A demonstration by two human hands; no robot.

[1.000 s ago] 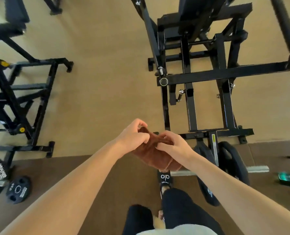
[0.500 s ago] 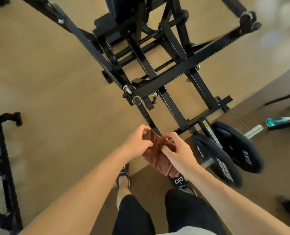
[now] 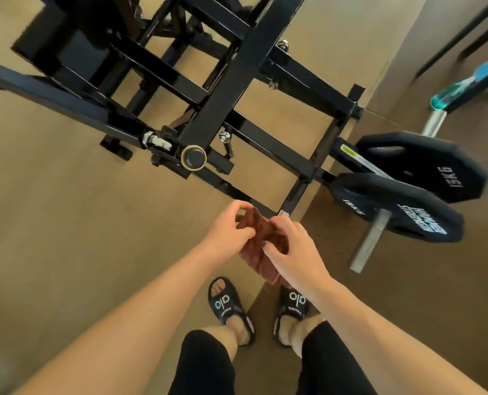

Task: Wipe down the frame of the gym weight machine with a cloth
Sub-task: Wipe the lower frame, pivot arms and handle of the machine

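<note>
A brown cloth [image 3: 261, 243] hangs folded between both hands at waist height. My left hand [image 3: 228, 229] pinches its upper left edge with curled fingers. My right hand [image 3: 291, 246] grips the cloth's right side, thumb on top. The black steel frame of the weight machine [image 3: 231, 81] fills the upper half of the view, just beyond the hands. Its near crossbar [image 3: 297, 192] lies a short way past my fingertips. Neither hand touches the frame.
Two black 15 kg plates [image 3: 419, 183] sit on a silver sleeve [image 3: 371, 238] at the right. A teal spray bottle [image 3: 450, 94] lies on the darker floor at the far right. My feet in black slides [image 3: 228, 306] stand below the hands on tan flooring.
The view has closed in on the machine and swung, so the frame looks larger and tilted. Both hands keep working the cloth between them at the same height.
</note>
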